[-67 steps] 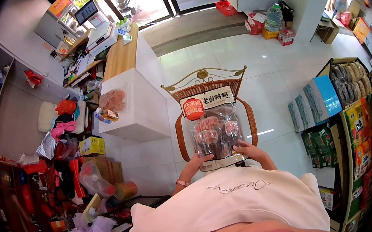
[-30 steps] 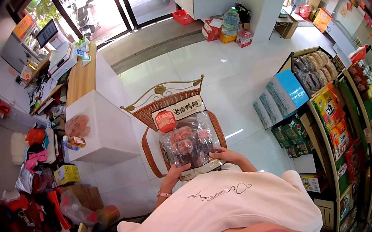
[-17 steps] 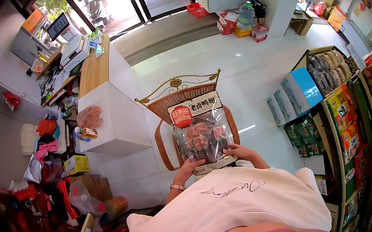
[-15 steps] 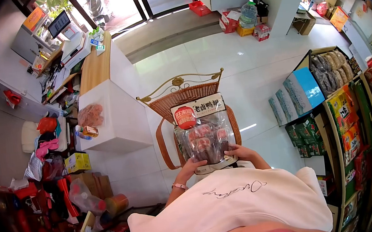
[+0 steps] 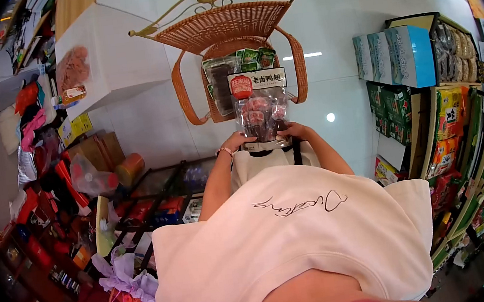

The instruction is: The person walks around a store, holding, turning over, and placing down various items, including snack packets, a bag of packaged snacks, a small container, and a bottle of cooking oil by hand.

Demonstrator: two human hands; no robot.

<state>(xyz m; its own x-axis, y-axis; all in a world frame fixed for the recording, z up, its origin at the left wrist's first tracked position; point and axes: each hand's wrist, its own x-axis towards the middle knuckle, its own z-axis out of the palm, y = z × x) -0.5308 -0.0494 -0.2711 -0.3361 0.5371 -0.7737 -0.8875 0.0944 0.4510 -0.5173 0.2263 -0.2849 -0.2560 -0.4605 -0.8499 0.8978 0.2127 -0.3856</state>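
A large clear-fronted snack bag (image 5: 260,104) with a cream header, Chinese print and a red round label is in front of my body, with small wrapped packs showing inside. My left hand (image 5: 237,141) grips its lower left edge. At the lower right edge, my right hand (image 5: 293,131) closes on the same bag, thumb on the front. Beyond the bag stands a wicker chair (image 5: 221,24). On its seat lie a dark see-through package (image 5: 221,88) and several small green packets (image 5: 250,59), partly covered by the held bag.
To the left is a white counter (image 5: 117,52) with a pinkish mesh-like bundle (image 5: 72,72). Cardboard boxes (image 5: 96,152) and a cluttered rack stand nearer on that side. On the right are blue cartons (image 5: 407,57), green cartons (image 5: 391,111) and a snack shelf (image 5: 441,146).
The view has tilted downward, so the chair and bag appear higher. The bag now sits nearer my body relative to the chair, uncovering packages on the seat. Both hands keep their hold.
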